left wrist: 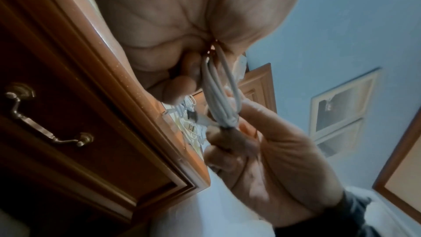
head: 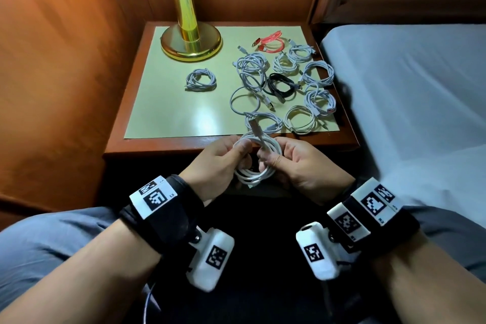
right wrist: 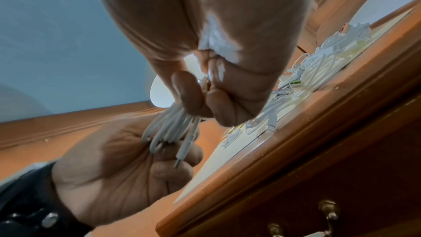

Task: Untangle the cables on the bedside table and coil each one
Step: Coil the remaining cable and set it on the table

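Both hands, left (head: 215, 159) & right (head: 294, 163), pinch opposite sides of white coil (head: 256, 163) near table (head: 157, 143) front edge, prob. keeping loops together while the loose end gets tucked.

The wooden counter (head: 118, 129) has a pale green top. A brass lamp base (head: 191, 45) stands at its back left. One white coil (head: 201, 80) lies alone mid-left; right of it lie white coils (head: 319, 98), a black cable (head: 281, 86) and a red cable (head: 271, 41).

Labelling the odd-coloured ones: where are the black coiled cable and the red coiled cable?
black coiled cable (head: 281, 86), head view, on the middle of its bundle.
red coiled cable (head: 271, 42), head view, on its loops.
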The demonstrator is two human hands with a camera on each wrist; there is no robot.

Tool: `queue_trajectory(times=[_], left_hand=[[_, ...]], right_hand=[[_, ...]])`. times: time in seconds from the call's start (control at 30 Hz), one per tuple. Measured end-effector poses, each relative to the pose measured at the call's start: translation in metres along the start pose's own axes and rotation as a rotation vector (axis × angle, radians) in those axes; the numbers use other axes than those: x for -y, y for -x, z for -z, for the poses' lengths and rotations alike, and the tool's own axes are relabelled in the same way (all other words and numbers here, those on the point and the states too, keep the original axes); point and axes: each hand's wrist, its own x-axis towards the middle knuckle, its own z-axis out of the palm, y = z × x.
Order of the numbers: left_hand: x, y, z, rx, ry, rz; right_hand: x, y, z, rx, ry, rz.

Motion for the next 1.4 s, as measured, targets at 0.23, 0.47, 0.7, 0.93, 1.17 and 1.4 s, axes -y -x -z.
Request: queue_trajectory(times=[0.23,0.47,0.7,0.93,1.17,1.4], left_hand=[[0.004,0.001,-0.008,-0.22,0.031,0.08],[-0.005,0.005,-0.012,-0.225,0.115,0.125],[-0.006,0.005,-0.018,-0.194,0.182,0.177],[-0.008,0.007,-0.023,-0.208,0.239,0.239],[-0.007,0.007,-0.023,-0.205,0.238,0.268],[-0.005,0.005,-0.026,-0.251,0.127,0.239]], right_hand=[[-0.011,-0.002,-0.015,-0.241,0.202,0.224],[-0.008,0.001,-0.017,-0.275,0.239,0.307],[-0.021,-0.001,-0.014,-0.358,0.547,0.428],[-0.021,-0.005,-0.018,-0.328,0.66,0.394],[-0.018,-0.001,-0.02,-0.427,0.848,0.453],[-0.024,-0.007,-0.02,-0.504,0.805,0.455]])
